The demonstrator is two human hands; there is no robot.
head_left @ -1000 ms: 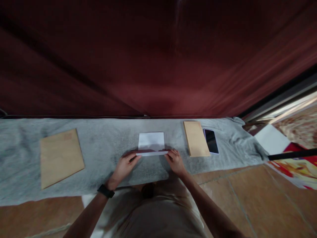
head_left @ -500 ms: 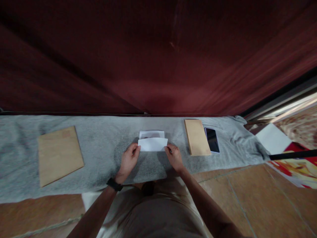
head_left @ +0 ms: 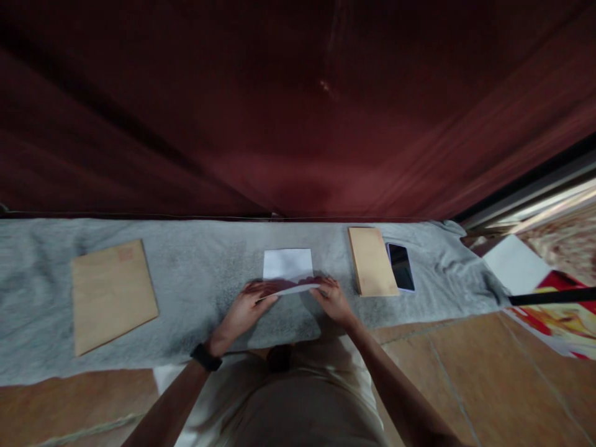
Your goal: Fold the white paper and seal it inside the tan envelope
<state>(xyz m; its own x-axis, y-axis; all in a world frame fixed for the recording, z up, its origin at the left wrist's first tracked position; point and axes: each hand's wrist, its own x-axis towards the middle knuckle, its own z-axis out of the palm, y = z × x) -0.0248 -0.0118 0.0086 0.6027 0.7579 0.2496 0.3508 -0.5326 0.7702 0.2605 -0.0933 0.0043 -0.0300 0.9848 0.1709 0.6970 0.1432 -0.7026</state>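
A white sheet of paper (head_left: 287, 263) lies on the grey cloth in front of me. At its near end a strip of white paper (head_left: 298, 289) stands up nearly edge-on, slightly bowed. I cannot tell whether the strip is a folded part of the sheet or a separate piece. My left hand (head_left: 249, 304) is closed on the strip's left end, thumb on the near side. On the right end, my right hand (head_left: 331, 300) pinches it in the same way. Most fingers of both hands are partly hidden behind the paper.
The grey cloth (head_left: 195, 254) covers a long, narrow surface. A large brown envelope (head_left: 114, 295) lies left. To the right are a stack of smaller brown envelopes (head_left: 373, 261) and a phone (head_left: 400, 267). A dark red curtain-like sheet (head_left: 298, 124) rises behind.
The strip of paper has tipped towards me, from showing its white face to nearly edge-on, uncovering more of the sheet behind. Both hands have moved slightly nearer to me.
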